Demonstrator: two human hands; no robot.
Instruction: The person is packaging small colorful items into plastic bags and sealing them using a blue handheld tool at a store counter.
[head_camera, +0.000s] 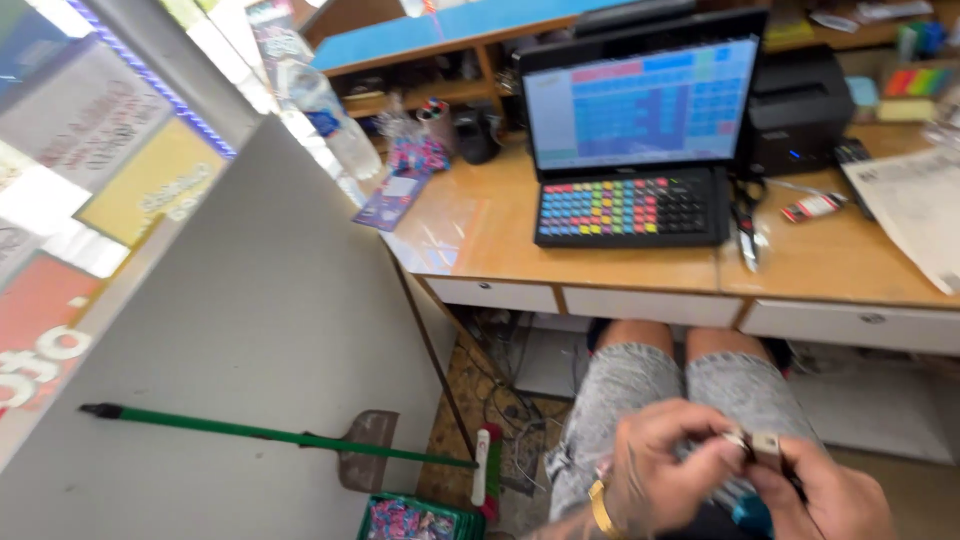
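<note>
At the lower left of the frame a green broom leans on a grey wall. At the lower middle, the left hand and the right hand meet over the lap, fingers pinched shut on a small tan block. Above, a keyboard sits on the bench.

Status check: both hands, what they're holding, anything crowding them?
Left hand and right hand together over lap, pinching small beige rectangular object. Wooden desk ahead, apart from the hands.
</note>
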